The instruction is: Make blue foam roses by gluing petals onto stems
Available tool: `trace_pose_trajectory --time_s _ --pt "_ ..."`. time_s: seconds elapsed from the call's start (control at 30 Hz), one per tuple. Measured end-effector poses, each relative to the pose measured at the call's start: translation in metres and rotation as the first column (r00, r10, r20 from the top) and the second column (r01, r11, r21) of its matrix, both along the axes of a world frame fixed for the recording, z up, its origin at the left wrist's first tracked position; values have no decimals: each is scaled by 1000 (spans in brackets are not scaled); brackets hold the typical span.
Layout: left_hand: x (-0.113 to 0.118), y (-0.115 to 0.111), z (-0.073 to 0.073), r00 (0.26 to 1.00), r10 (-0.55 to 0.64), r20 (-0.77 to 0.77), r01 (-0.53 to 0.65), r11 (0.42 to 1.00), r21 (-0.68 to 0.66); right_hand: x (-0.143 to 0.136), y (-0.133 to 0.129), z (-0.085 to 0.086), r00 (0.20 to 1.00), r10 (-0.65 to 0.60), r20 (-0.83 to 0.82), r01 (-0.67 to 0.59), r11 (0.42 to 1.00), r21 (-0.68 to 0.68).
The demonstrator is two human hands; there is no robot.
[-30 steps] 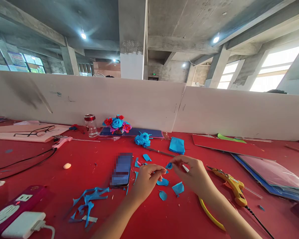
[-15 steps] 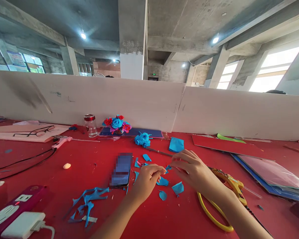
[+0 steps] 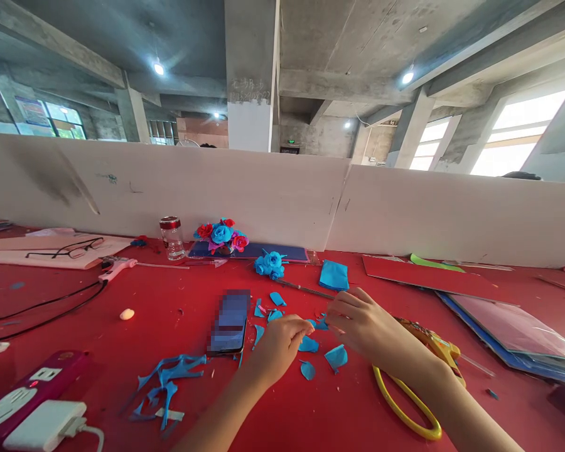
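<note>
Over the middle of the red table, my left hand is closed, thumb and index finger pinched together. A blue paper petal shows right by its fingertips; whether it is held or lies behind them I cannot tell. To the right, my right hand hovers with loosely bent, parted fingers; its thumb is hidden and nothing shows in it. Cut blue petals lie around the hands, among them a squarish petal and a rounded petal. Behind them rests a blue paper flower cluster on a thin stem.
A phone lies left of my hands, near blue scraps. Right of my right forearm is a yellow-handled tool. Farther back are a blue paper stack, a bouquet and a glass jar. A pink glue gun lies left.
My right hand has shifted slightly right and down, its fingers more curled. My left hand keeps its pinch in nearly the same place.
</note>
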State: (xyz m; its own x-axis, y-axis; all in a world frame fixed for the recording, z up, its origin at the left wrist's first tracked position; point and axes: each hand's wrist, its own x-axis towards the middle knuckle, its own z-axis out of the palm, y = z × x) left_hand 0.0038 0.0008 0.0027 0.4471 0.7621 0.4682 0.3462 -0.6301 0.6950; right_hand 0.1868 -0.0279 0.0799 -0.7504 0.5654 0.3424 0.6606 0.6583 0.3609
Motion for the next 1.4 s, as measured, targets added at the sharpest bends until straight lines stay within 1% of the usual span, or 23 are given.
trace_pose_trajectory --time_s 0.13,0.27,0.4,0.53,0.6,0.67,0.77,0.83,0.9,1.0,1.1,1.17,1.23,1.3,1.4 --pt "0 1 -2 999 7 -37 -7 1000 -2 -4 -1 -1 998 -1 65 -3 998 62" --pt "0 2 -4 1000 2 -22 -2 1000 -15 -6 -1 -3 996 -34 83 21 988 151" --pt "1 1 -2 1000 4 24 -3 1000 -29 -7 -3 -2 998 -12 55 -4 961 275" --pt "1 0 0 998 1 70 1 1000 -27 -6 -7 -2 999 29 23 -36 931 364" --pt "1 1 0 995 3 104 -2 1000 -18 -5 -7 -4 997 60 -53 -35 921 387" --pt "1 3 -1 990 19 142 -20 1000 3 -3 -6 -8 972 76 -223 6 937 349" --pt "1 3 -2 978 45 202 -55 997 46 -1 -5 -13 855 37 -518 76 978 196" --pt "0 3 -3 970 45 238 -65 995 77 -2 -6 -15 785 -8 -619 78 993 85" --pt "0 3 -3 965 39 261 -69 992 109 -4 -8 -17 749 -65 -659 82 997 -5" --pt "0 3 -3 964 36 263 -80 984 160 -8 -9 -18 710 -145 -689 111 989 -95" --pt "-2 4 -5 972 45 231 -99 969 226 -11 -9 -20 669 -197 -717 113 980 -163" --pt "-3 4 -6 982 58 182 -109 953 284 -12 -9 -22 637 -223 -738 114 974 -196" --pt "-4 3 -7 990 81 111 -116 927 358 -13 -8 -22 616 -242 -750 119 969 -215" --pt "-5 2 -7 993 107 50 -118 886 448 -14 -9 -23 606 -261 -751 119 964 -239" --pt "-6 0 -8 991 134 14 -119 822 557 -15 -9 -24 592 -305 -746 86 944 -318"
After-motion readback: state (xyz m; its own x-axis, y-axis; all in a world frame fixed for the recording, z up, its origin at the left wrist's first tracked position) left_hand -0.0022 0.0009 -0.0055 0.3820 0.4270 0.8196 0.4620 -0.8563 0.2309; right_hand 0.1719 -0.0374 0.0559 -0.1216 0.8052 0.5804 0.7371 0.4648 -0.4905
